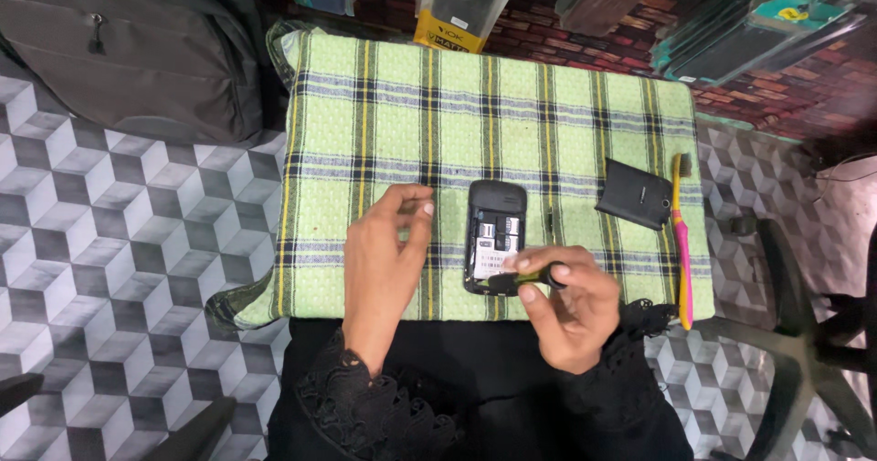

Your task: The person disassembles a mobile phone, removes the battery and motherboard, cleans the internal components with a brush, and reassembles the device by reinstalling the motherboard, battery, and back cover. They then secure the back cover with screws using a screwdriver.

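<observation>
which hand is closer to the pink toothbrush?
Right. The right hand, holding a small screwdriver over the open phone, sits just left of the pink toothbrush. The left hand rests beyond the phone, farther away.

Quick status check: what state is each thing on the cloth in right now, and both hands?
phone: face down, back cover off, insides exposed
back cover: detached, flat on cloth
toothbrush: lying idle beside the cover
screwdriver: held, tip at phone's lower end
right hand: gripping screwdriver
left hand: empty, fingers curled, beside phone
</observation>
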